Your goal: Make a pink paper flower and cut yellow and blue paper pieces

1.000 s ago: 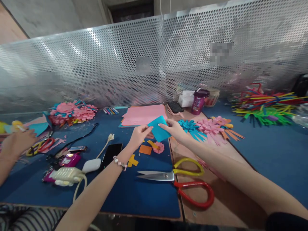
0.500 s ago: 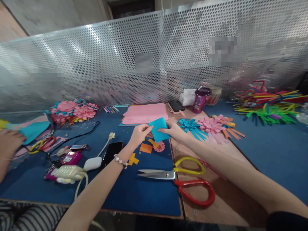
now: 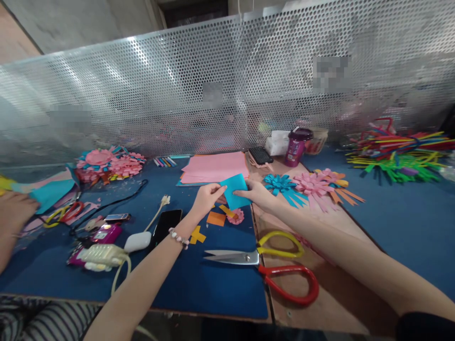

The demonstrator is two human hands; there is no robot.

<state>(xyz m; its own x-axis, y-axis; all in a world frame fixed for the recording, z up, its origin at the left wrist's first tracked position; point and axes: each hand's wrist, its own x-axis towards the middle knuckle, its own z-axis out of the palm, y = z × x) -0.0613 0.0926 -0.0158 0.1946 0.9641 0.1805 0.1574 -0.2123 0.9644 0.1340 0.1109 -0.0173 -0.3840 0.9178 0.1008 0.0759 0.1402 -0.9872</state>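
A piece of blue paper (image 3: 235,187) is held up over the table between both hands. My left hand (image 3: 208,198) pinches its left edge between thumb and fingers. At the right side my right hand (image 3: 259,194) grips it, the thumb lying across the front and the other fingers hidden behind. Orange paper pieces (image 3: 216,218) and a small pink paper flower (image 3: 236,216) lie just below the hands. Nearer to me rests a large pair of scissors (image 3: 245,257), its blades slightly apart, with one yellow and one red handle loop.
Pink paper sheets (image 3: 215,167) are stacked behind the hands. A purple cup (image 3: 295,148) stands back right, near blue (image 3: 279,183) and pink paper flowers (image 3: 312,185). A phone (image 3: 168,223) and power strip (image 3: 103,255) lie left. Another person's hand (image 3: 19,208) is far left.
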